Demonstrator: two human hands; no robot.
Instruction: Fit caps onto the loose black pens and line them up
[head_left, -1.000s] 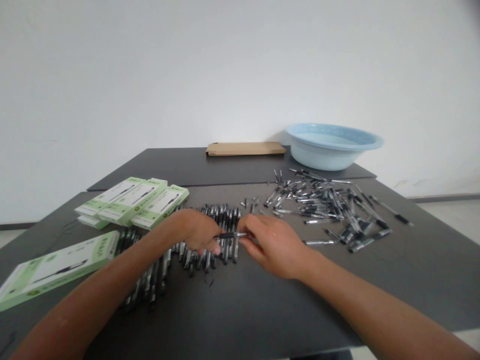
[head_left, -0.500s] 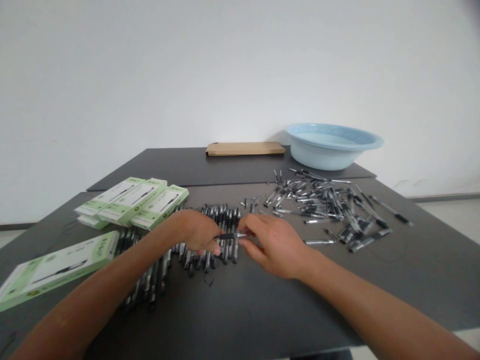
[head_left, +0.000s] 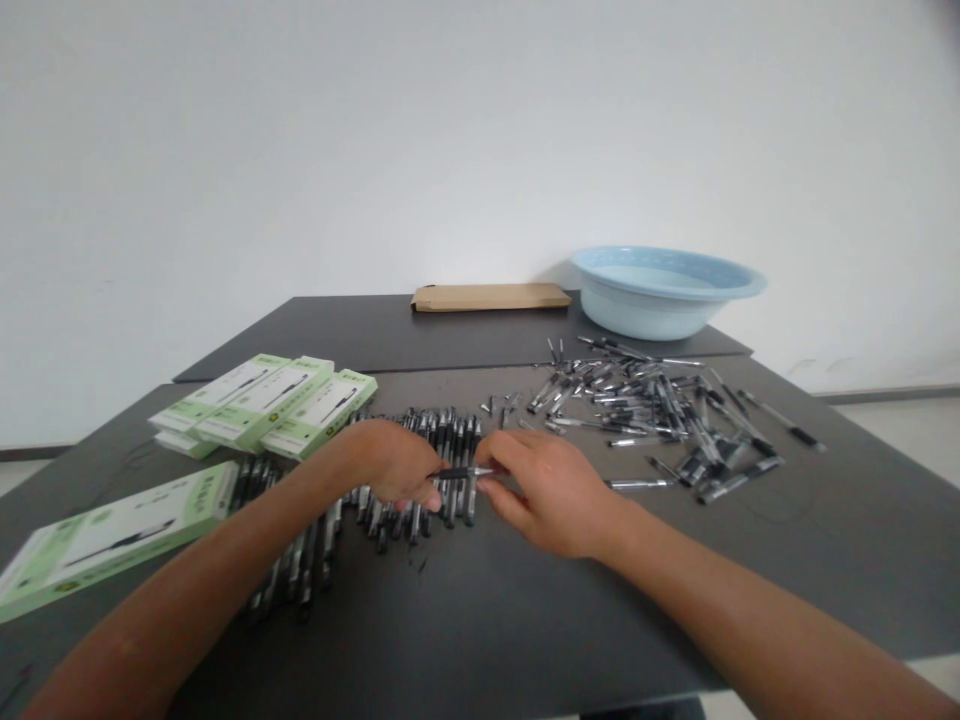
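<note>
Pen point(head_left: 457, 472) sits level at frame centre, your left hand point(head_left: 401, 467) pinching its barrel and your right hand point(head_left: 551, 490) pinching its tip end, probably to keep both ends steady above the pen row point(head_left: 450, 510).

Black-gripped pen point(head_left: 456, 473) between both hands point(head_left: 541, 490)

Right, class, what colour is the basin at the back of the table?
The basin is light blue, seen best in the head view.
</note>
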